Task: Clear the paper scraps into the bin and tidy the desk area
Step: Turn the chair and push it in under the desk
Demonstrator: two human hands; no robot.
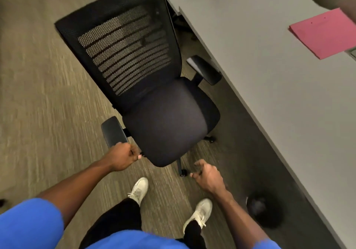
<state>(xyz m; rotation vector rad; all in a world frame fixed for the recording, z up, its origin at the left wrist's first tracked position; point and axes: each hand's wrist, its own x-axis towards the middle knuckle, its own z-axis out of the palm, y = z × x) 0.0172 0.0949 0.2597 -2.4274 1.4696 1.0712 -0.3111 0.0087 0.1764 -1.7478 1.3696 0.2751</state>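
A black office chair (pixel 165 121) with a mesh back stands on the carpet beside the grey desk (pixel 269 75), its seat turned toward me. My left hand (pixel 123 157) is closed around the front end of the chair's near armrest (pixel 113 132). My right hand (pixel 207 175) hovers empty just below the seat's front edge, fingers apart and curled. A dark round bin (pixel 264 212) sits on the floor under the desk's edge at the lower right. No paper scraps are visible.
A pink folder (pixel 325 34) lies on the desk at the far right. The chair's other armrest (pixel 206 69) is close to the desk edge. My feet in white shoes (pixel 200 214) stand just behind the chair. Carpet stretches to the left.
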